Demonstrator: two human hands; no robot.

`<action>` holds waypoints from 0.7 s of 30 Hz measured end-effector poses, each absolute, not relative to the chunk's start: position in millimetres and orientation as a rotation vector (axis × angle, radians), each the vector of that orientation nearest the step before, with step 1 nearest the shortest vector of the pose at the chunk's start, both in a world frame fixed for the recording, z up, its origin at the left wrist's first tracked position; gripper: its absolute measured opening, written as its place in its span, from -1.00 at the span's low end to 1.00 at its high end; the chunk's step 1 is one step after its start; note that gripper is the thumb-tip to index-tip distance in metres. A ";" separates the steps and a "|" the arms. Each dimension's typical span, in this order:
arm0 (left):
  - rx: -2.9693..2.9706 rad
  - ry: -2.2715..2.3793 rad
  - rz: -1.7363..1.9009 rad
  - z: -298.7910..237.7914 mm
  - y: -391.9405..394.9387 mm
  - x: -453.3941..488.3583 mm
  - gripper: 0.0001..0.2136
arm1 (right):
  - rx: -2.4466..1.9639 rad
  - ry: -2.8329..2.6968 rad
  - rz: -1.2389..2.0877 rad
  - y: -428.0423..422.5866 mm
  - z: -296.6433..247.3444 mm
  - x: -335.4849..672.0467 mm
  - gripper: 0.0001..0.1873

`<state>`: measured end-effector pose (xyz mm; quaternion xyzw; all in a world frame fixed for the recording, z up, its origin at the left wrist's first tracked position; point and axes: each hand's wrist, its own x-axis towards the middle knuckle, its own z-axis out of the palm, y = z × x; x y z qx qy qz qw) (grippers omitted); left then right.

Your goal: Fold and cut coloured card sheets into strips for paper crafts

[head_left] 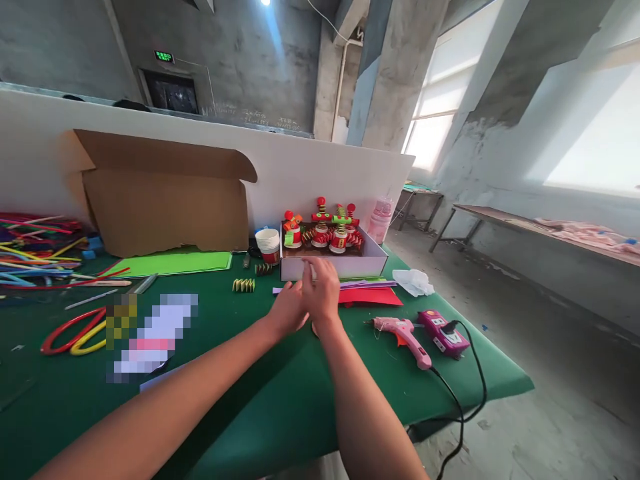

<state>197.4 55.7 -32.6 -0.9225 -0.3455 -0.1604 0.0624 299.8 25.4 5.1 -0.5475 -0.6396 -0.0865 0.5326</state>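
Observation:
My left hand [290,308] and my right hand [323,290] meet over the middle of the green table, fingers closed and pressed together. Whatever they hold, if anything, is hidden. Just beyond them stands a white open box [333,268] with several red paper-cup figures [320,235] in it, wearing spring-like bodies and red ball tops. Folded paper springs, one yellow [243,285] and one dark [263,269], lie left of the hands. Red paper [373,295] and purple strips [367,285] lie behind and to the right of my right hand.
A pink glue gun [407,337] and a magenta power strip [444,333] lie at right, cords over the edge. Stacked paper cups [268,243], green sheets [173,262], a cardboard box [170,207], scissors [75,333] and coloured pipe cleaners [40,250] occupy the left.

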 end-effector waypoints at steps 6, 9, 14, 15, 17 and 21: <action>-2.741 -1.098 -0.414 -17.8 29.2 153.0 -0.75 | -1.641 -1.511 -0.058 29.2 12.0 324.9 -0.71; -2.722 -1.104 -0.453 -22.0 13.2 147.6 -0.68 | -1.715 -1.575 -0.084 27.7 14.1 321.1 -0.66; -2.718 -1.086 -0.561 -27.1 11.1 137.3 -0.70 | -1.959 -1.834 -0.140 28.4 30.1 330.4 -0.60; -2.715 -1.090 -0.591 -27.1 14.2 133.0 -0.71 | -1.998 -1.871 -0.133 28.7 35.9 337.7 -0.62; -2.710 -1.102 -0.652 -27.2 21.4 124.4 -0.69 | -2.072 -1.958 -0.104 28.2 48.1 355.8 -0.67; -2.711 -1.121 -0.771 -28.9 31.6 114.3 -0.66 | -2.250 -2.183 0.032 18.1 62.4 390.6 -0.86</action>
